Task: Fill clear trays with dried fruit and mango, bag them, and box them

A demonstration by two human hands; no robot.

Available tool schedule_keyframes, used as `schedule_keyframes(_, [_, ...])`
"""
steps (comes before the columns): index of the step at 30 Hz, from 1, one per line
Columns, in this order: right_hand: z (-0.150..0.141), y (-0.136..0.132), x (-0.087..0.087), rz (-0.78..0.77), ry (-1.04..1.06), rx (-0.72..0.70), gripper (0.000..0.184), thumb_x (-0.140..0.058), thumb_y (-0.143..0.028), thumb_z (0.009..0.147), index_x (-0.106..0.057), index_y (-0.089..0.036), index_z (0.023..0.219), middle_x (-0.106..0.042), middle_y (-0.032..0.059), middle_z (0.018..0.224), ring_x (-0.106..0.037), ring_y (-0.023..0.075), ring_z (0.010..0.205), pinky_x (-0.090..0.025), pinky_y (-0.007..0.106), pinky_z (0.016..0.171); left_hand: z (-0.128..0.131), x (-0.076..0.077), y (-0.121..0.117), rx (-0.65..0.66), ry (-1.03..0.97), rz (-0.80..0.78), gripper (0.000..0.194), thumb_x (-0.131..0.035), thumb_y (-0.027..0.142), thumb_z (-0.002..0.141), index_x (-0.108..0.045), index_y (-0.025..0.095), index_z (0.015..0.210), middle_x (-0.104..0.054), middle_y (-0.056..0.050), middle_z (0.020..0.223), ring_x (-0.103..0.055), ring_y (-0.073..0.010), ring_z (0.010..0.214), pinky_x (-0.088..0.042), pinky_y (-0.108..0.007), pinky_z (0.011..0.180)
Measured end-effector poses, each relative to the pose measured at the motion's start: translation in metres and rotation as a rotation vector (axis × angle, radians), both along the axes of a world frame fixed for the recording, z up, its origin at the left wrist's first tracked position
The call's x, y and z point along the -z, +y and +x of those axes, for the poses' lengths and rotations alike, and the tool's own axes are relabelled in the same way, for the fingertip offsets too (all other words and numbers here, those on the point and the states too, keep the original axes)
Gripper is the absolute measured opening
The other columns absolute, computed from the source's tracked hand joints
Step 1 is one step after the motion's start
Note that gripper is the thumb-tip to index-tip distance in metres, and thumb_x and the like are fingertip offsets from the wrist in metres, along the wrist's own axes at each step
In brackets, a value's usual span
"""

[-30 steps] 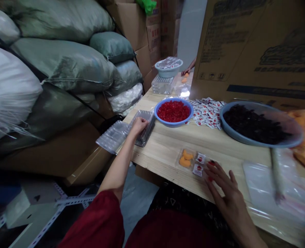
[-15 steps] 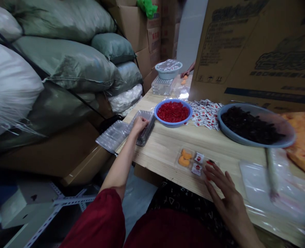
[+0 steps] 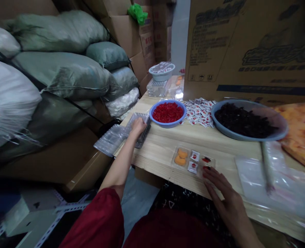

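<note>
Right hand (image 3: 224, 199) nearest, wrist cut off below; fingers loosely extended at the tray's right end, thumb contact unclear, so can't tell if it pinches the rim. Tray (image 3: 212, 163) lies near the table (image 3: 162, 148) edge: orange pieces (image 3: 182, 153) left, two sachets (image 3: 195, 156) mid, red-and-dark bits (image 3: 206, 159) right, the lower bit partly covered by fingertips. Plastic sheet (image 3: 248, 175) right, blurry; rod (image 3: 266, 168) on it smeared. Left hand (image 3: 138, 126) farther off, curled on the stack (image 3: 143, 136) of clear trays; fingertips hidden, can't tell what they hold. Clear plastic (image 3: 109, 139) beside it overhangs the edge.

Beyond: red bowl (image 3: 152, 119), sachet pile (image 3: 199, 112), dark bowl (image 3: 219, 129); orange bag (image 3: 301, 127) cut off right. Big carton (image 3: 219, 51) stands behind, blocking the far right. Far end: pale bowl (image 3: 161, 75); co-worker's hand (image 3: 182, 71) barely visible past the carton. Sacks (image 3: 70, 72) line the left.
</note>
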State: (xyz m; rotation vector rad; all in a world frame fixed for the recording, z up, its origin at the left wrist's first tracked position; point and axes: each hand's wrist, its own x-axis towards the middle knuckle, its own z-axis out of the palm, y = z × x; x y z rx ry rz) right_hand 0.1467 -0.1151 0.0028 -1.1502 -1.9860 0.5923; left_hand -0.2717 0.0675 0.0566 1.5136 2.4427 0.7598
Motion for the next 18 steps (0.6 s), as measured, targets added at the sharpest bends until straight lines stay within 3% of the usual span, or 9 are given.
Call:
schedule_keyframes(4, [0.005,0.002,0.009,-0.028,0.034,0.003,0.036,-0.055,-0.034,0.097,-0.063,-0.026,0.131,-0.062,0.0076,0.137,-0.051,0.0298,0.134,-0.034,0.06,0.116,0.003,-0.02,-0.021,-0.001,0.054,0.083,0.009,-0.058,0.023,0.08,-0.06,0.019,0.072,-0.066,-0.009,0.077,-0.062,-0.0251,0.087,-0.044,-0.031,0.078])
schedule_keyframes(6, [0.002,0.007,0.008,-0.089,0.083,0.011,0.035,-0.057,-0.036,0.096,-0.066,-0.026,0.128,-0.062,0.008,0.136,-0.053,0.0301,0.133,-0.038,0.059,0.114,0.008,-0.035,-0.043,0.008,0.035,0.234,0.012,-0.053,0.028,0.087,-0.06,0.019,0.081,-0.064,-0.007,0.083,-0.06,-0.0207,0.085,-0.044,-0.029,0.08])
schedule_keyframes(8, [-0.011,0.013,0.002,-0.204,0.158,0.017,0.032,-0.059,-0.04,0.095,-0.069,-0.026,0.122,-0.064,0.0089,0.134,-0.055,0.0309,0.13,-0.042,0.057,0.112,0.026,-0.047,-0.071,0.044,-0.118,0.447,0.017,-0.051,0.035,0.091,-0.058,0.02,0.087,-0.06,-0.003,0.082,-0.057,-0.0163,0.077,-0.044,-0.027,0.075])
schedule_keyframes(10, [-0.033,0.018,-0.008,-0.38,0.268,0.001,0.033,-0.06,-0.044,0.094,-0.07,-0.027,0.121,-0.065,0.0096,0.132,-0.054,0.0313,0.13,-0.041,0.057,0.112,0.058,-0.052,-0.102,0.101,-0.421,0.577,0.02,-0.053,0.043,0.092,-0.055,0.023,0.091,-0.054,0.001,0.074,-0.051,-0.0132,0.064,-0.044,-0.024,0.064])
schedule_keyframes(12, [-0.06,0.022,-0.019,-0.592,0.461,-0.041,0.041,-0.059,-0.047,0.094,-0.063,-0.029,0.13,-0.064,0.0094,0.134,-0.055,0.0299,0.13,-0.041,0.056,0.111,0.101,-0.046,-0.131,0.181,-0.729,0.608,0.02,-0.054,0.045,0.093,-0.053,0.025,0.088,-0.048,0.003,0.069,-0.045,-0.0119,0.054,-0.041,-0.025,0.053])
schedule_keyframes(15, [-0.088,0.027,-0.031,-0.927,0.821,-0.125,0.053,-0.054,-0.049,0.096,-0.045,-0.032,0.146,-0.064,0.009,0.131,-0.065,0.0253,0.114,-0.054,0.049,0.096,0.159,-0.026,-0.166,0.255,-1.019,0.526,0.021,-0.058,0.045,0.091,-0.053,0.026,0.082,-0.05,0.0,0.075,-0.046,-0.0122,0.051,-0.041,-0.027,0.049])
schedule_keyframes(18, [-0.082,0.032,-0.035,-1.007,0.981,-0.035,0.057,-0.064,-0.044,0.091,-0.047,-0.03,0.143,-0.069,0.0052,0.107,-0.068,0.0178,0.085,-0.057,0.035,0.078,0.182,-0.009,-0.18,0.278,-1.131,0.366,0.02,-0.058,0.044,0.092,-0.057,0.026,0.083,-0.056,-0.003,0.079,-0.054,-0.0148,0.06,-0.049,-0.031,0.059])
